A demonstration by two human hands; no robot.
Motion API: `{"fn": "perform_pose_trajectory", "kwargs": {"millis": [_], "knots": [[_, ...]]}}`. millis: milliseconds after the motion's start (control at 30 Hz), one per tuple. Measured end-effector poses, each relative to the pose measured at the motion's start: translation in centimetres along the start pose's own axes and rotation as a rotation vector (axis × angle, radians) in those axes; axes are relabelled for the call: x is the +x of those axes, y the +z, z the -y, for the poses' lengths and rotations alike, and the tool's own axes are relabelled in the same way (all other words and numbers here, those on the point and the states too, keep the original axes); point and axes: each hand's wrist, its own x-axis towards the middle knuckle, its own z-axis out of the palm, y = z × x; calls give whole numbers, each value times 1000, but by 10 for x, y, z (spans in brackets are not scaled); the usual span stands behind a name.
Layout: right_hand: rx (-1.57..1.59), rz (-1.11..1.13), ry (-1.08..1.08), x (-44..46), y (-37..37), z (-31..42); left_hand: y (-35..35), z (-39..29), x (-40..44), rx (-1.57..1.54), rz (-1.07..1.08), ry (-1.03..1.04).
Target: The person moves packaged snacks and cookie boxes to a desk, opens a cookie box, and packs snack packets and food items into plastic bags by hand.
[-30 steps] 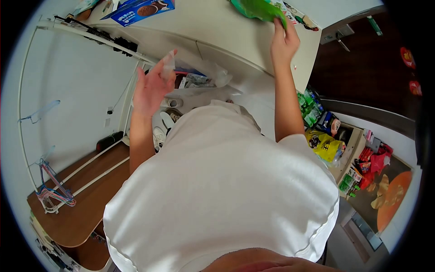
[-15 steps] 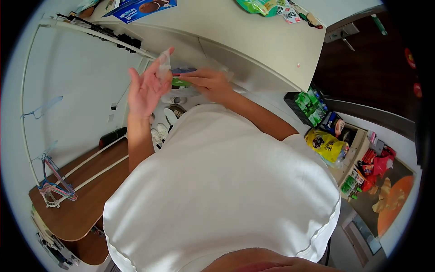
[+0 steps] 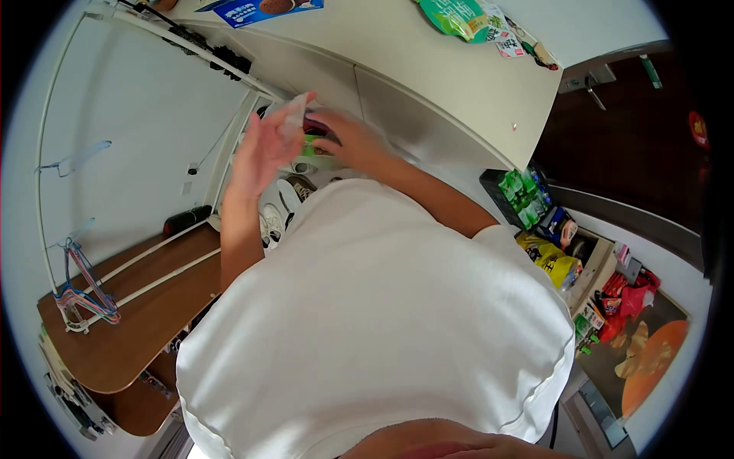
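My left hand [image 3: 260, 157] is raised with its palm turned toward me and its fingers stretched out, somewhat blurred. Thin see-through plastic [image 3: 293, 118] lies against its fingertips; I cannot tell whether it is a bag or a loose sheet. Just to the right, my right hand [image 3: 355, 143] reaches across with bent fingers, smeared by motion. Between the hands show a bright green item [image 3: 312, 145] and a dark purplish one, both partly covered by fingers. Whether the right fingers grip either of them is unclear.
Shoes [image 3: 271, 222] stand on the floor below my hands. A pale cabinet top [image 3: 459, 92] ahead bears a blue box [image 3: 264, 11] and a green pouch [image 3: 455, 19]. At left, a white rack [image 3: 145, 287] holds hangers. A crate of green bottles [image 3: 524, 195] sits at right.
My left hand has shifted slightly right, closer to the right hand. The right fingers, straight before, are now more bent and spread. The whole view has tilted a little.
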Motion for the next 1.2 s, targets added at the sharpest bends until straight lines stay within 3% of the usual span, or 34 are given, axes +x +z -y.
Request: {"fn": "perform_pose_trajectory", "kwargs": {"millis": [67,200,267,300,367,600,767,933,1100,1200], "knots": [[1,-64,-239,-13,-27,-16,-13,-5,-5,0,-21,20],[-256,-152,-120,-33,-90,17,-22,-15,-7,25,-51,91],[-457,153,-163,-50,-102,-2,-21,-30,-5,14,-72,132],[-461,152,-163,-57,-105,-14,-21,-37,-3,9,-89,164],[-511,356,25,-64,-110,-33,-25,-48,-1,29,-93,166],[-596,372,-19,-42,-131,12,-40,-94,5,-55,-12,269],[-481,112,1,-7,-109,67,-42,-121,6,-123,142,318],[-573,-26,1,39,-92,55,-46,-148,7,-229,248,344],[-788,-88,-89,52,-131,50,-48,-180,24,-271,321,394],[-527,-220,-94,52,-180,89,-62,-204,49,-10,233,439]]}}
